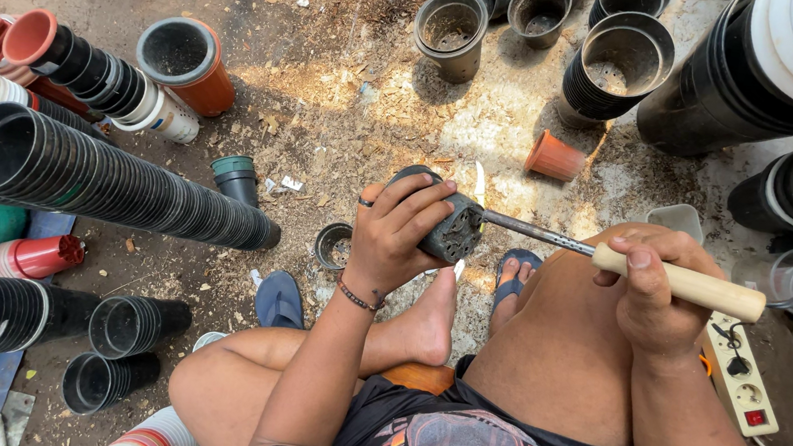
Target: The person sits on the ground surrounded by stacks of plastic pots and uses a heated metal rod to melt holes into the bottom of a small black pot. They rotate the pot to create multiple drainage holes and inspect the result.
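Dirt floor (329,114), littered with wood chips and debris, fills the view. At 9 o'clock, a long horizontal stack of black nursery pots (109,180) lies on its side; more stacks lie above and below it. At 1 to 2 o'clock, a large black-and-white pot stack (757,76), with upright dark pots (451,28) near 12. Orange pot (189,61) at 10 o'clock; a small terracotta-coloured pot (554,158) tipped over just above centre. White power strip (745,382) at 4 o'clock, beside the person's right knee. Centre: left hand (398,238) wrapped around a small dark pot (445,221), held on its side above the floor, perforated base facing right; grip closed on the pot. Right hand (655,295) at 3 o'clock, grip closed around the wooden handle of a metal-shafted tool (614,260), whose tip touches the pot's base. Blue sandal (281,300) near 7 o'clock.
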